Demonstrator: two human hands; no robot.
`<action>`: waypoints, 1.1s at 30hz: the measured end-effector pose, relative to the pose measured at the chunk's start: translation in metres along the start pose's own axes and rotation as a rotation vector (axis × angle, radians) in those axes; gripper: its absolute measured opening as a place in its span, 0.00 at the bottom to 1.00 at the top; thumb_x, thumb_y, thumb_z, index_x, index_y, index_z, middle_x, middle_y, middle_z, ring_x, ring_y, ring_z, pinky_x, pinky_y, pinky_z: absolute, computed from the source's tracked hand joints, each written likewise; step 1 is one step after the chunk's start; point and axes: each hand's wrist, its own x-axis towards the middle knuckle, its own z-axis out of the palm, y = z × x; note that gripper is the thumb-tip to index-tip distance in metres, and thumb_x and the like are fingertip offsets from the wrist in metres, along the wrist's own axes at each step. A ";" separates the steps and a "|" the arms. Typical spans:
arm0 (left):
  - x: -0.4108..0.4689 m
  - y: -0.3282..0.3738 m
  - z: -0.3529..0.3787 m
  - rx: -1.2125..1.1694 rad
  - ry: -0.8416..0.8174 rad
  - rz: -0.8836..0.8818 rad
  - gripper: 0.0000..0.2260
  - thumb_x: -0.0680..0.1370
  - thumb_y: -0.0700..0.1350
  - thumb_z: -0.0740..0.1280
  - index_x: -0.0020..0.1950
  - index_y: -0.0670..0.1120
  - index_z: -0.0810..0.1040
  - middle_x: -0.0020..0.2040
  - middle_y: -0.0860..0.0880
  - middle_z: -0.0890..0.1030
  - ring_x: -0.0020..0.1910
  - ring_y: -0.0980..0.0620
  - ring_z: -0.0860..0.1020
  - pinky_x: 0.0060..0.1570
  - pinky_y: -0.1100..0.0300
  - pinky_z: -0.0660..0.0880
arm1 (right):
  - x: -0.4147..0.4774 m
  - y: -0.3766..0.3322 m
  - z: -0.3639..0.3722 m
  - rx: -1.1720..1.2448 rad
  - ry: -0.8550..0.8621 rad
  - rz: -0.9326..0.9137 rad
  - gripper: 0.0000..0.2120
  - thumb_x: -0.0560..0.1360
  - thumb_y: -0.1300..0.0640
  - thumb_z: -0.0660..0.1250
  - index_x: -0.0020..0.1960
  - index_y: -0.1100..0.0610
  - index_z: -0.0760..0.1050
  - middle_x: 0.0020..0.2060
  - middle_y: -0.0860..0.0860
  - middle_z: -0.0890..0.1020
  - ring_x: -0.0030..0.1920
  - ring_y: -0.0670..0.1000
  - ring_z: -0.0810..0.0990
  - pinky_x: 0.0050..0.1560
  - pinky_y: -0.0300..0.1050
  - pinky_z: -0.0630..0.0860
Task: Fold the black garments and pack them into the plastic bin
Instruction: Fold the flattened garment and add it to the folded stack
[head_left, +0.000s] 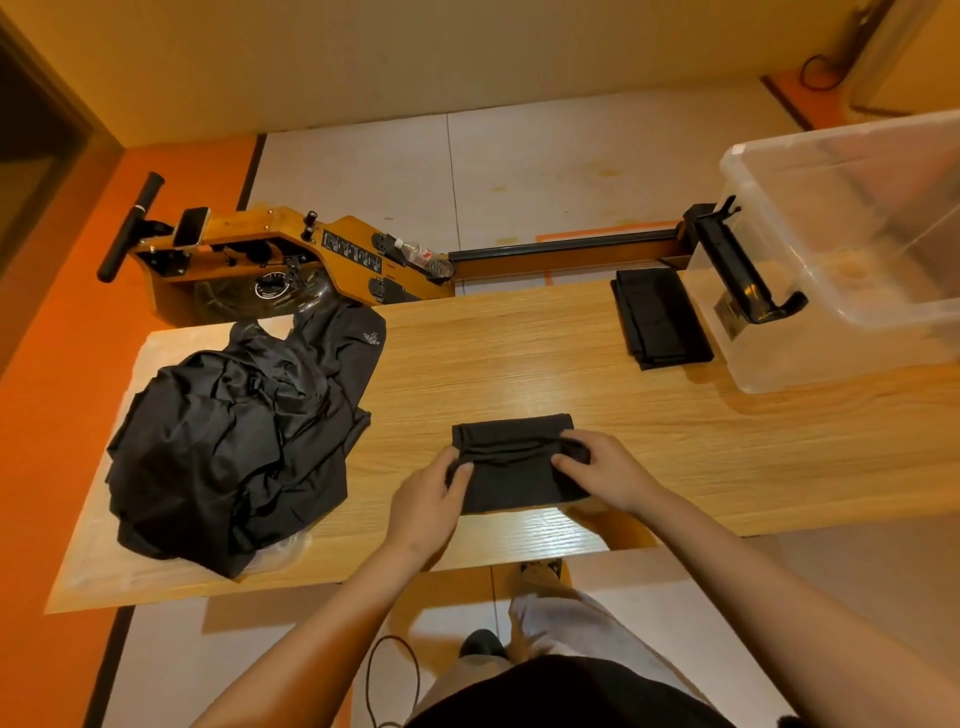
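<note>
Fold in progress: small black garment (511, 470) at the table's (519, 353) near edge.
Left hand (426, 506) and right hand (605, 470) each pinch one end of its raised crease, apparently to keep the fold square; the plastic bin (852, 249) stands far right, holding no garment.

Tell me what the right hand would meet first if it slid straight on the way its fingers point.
The right hand points left across the folded black garment, so it would likely meet the left hand, gripping the opposite edge. Beyond that lies the unfolded black pile.
</note>
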 end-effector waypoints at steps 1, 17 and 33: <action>0.010 0.001 -0.001 -0.010 0.005 -0.039 0.13 0.82 0.53 0.57 0.61 0.48 0.75 0.35 0.48 0.79 0.33 0.51 0.76 0.31 0.54 0.68 | 0.010 -0.002 -0.002 0.025 0.002 0.037 0.03 0.78 0.54 0.64 0.51 0.51 0.76 0.44 0.46 0.79 0.49 0.49 0.79 0.50 0.45 0.76; 0.061 0.013 0.016 0.401 0.014 -0.270 0.21 0.82 0.59 0.51 0.59 0.46 0.74 0.46 0.46 0.82 0.46 0.46 0.80 0.35 0.58 0.68 | 0.035 0.006 0.025 -0.374 0.325 0.301 0.09 0.80 0.50 0.58 0.52 0.56 0.68 0.34 0.50 0.76 0.35 0.53 0.76 0.29 0.44 0.67; 0.047 0.011 0.046 0.529 0.124 0.350 0.21 0.77 0.48 0.56 0.63 0.40 0.78 0.62 0.43 0.79 0.63 0.46 0.77 0.70 0.53 0.58 | 0.032 0.011 0.061 -0.679 0.222 -0.320 0.23 0.79 0.49 0.54 0.69 0.60 0.70 0.69 0.55 0.72 0.71 0.54 0.66 0.71 0.48 0.57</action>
